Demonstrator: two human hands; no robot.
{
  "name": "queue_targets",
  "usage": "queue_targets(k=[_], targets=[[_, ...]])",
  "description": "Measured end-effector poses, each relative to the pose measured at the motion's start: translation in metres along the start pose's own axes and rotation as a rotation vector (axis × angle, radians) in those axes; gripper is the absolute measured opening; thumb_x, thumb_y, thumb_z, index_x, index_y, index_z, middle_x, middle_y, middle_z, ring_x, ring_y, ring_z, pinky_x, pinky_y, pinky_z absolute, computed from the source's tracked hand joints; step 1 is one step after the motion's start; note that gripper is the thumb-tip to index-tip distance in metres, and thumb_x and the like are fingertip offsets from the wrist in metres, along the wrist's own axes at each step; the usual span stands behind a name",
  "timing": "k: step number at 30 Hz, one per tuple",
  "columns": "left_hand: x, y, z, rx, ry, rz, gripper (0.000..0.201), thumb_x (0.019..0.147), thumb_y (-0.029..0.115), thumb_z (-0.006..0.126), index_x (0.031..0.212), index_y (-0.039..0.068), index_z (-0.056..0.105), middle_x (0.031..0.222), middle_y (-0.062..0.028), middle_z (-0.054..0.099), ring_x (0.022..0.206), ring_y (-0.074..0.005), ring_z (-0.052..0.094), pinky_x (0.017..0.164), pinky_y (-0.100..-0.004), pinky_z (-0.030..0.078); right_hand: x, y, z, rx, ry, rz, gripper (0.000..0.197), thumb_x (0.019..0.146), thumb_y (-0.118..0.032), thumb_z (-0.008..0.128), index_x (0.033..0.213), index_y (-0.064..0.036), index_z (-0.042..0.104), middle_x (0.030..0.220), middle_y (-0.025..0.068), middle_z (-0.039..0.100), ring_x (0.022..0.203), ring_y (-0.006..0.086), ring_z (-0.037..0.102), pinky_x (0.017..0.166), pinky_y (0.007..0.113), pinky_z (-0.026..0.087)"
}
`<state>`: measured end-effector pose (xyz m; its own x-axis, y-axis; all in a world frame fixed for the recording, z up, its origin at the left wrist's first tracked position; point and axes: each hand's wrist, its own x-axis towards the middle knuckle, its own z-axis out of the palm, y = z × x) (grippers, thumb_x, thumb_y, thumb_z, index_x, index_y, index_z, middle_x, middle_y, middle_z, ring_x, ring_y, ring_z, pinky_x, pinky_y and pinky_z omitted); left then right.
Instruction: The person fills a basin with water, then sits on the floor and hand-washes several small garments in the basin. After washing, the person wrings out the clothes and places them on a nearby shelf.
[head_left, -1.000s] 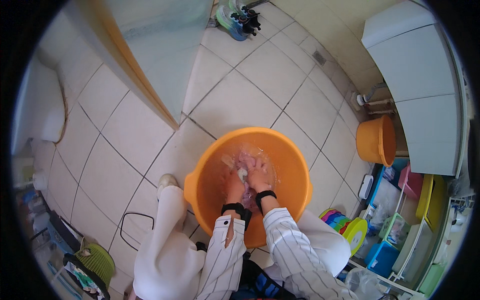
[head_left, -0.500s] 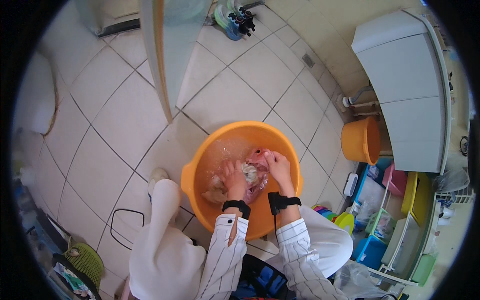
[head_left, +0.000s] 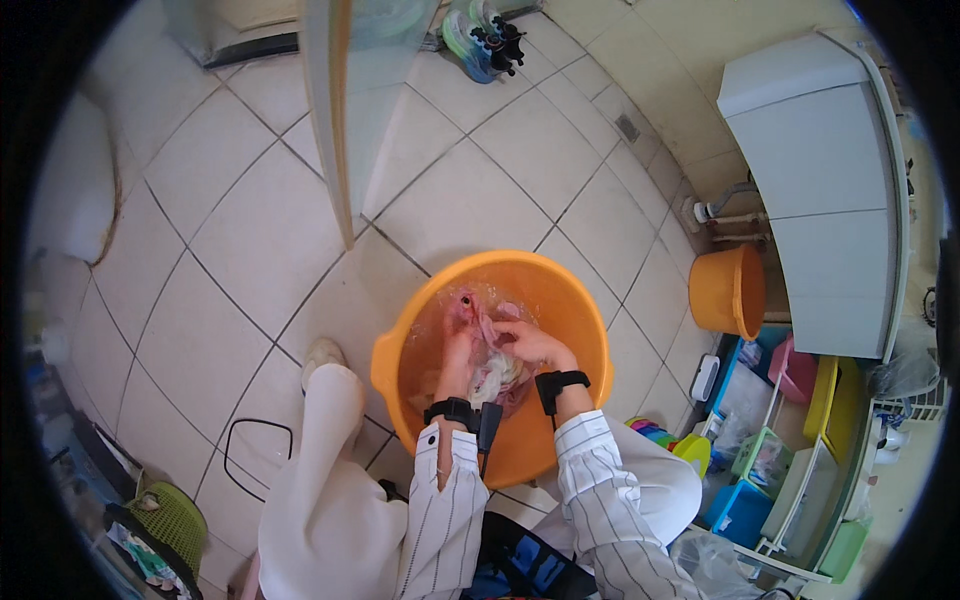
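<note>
Looking down across the pale tiled floor (head_left: 250,230), I have a tall white cabinet (head_left: 800,200) off to my right and a door (head_left: 385,110) with a pale panel ahead, a little left. My legs in white trousers (head_left: 335,510) are bent on either side of a round orange basin (head_left: 535,450), which rests on the tiles and has some water in it. Well apart to the right, beside the cabinet, stands a smaller orange bucket (head_left: 718,290); nearer me on that side are a blue bin (head_left: 740,512) and a pink bin (head_left: 793,368). A green woven basket (head_left: 170,520) sits far to my left.

Inside the basin, a wet pink cloth (head_left: 488,326) is bunched between my hands. My left hand (head_left: 459,345) is closed on its left part, though some of the fingers are hard to make out; my right hand (head_left: 535,345) grips a fold of it with bent fingers. Just below lies a whitish cloth (head_left: 490,380). I wear a black strap (head_left: 455,411) on each wrist. Smallest is a dark round spot (head_left: 466,301) on the pink cloth, by my left fingertips.
</note>
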<state>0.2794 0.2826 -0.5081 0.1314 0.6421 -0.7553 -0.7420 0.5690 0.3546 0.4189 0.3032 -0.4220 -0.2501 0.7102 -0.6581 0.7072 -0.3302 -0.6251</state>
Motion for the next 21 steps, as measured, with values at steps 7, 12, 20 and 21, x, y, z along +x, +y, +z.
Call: queue_targets(k=[7,12,20,21], targets=[[-0.009,-0.003,0.0,0.819,0.45,0.377,0.034,0.083,0.006,0.057,0.116,0.008,0.056,0.114,-0.0145,0.058,0.108,-0.0272,0.053,0.094,-0.0393,0.039,0.016,0.048,0.033,-0.215,0.361,0.207,0.06,0.069,-0.015,0.07,0.124,-0.0012,0.049,0.115,0.0228,0.059,0.112,0.0324,0.055,0.092,0.039,0.045],[-0.024,-0.006,-0.002,1.578,0.304,1.005,0.026,0.079,0.012,0.059,0.103,0.002,0.06,0.104,-0.0217,0.06,0.111,-0.0331,0.048,0.099,-0.0453,0.031,0.027,0.055,0.039,-0.351,0.449,0.153,0.055,0.069,-0.021,0.073,0.115,-0.0003,0.051,0.106,0.0219,0.062,0.098,0.0344,0.061,0.082,0.041,0.049],[-0.017,0.008,-0.006,1.51,0.332,0.42,0.023,0.081,0.015,0.057,0.101,0.003,0.058,0.103,-0.0223,0.06,0.1,-0.0385,0.054,0.092,-0.0471,0.037,0.039,0.053,0.035,0.23,0.554,0.097,0.037,0.077,-0.011,0.066,0.111,-0.0014,0.053,0.097,0.0192,0.063,0.091,0.0312,0.062,0.08,0.034,0.05],[-0.016,0.007,-0.004,1.463,0.322,0.447,0.022,0.081,0.015,0.056,0.099,0.002,0.058,0.102,-0.0221,0.06,0.099,-0.0392,0.054,0.09,-0.0469,0.039,0.041,0.054,0.039,0.278,0.515,-0.001,0.037,0.077,-0.011,0.065,0.112,-0.0018,0.053,0.097,0.0192,0.063,0.092,0.0322,0.062,0.081,0.035,0.049]])
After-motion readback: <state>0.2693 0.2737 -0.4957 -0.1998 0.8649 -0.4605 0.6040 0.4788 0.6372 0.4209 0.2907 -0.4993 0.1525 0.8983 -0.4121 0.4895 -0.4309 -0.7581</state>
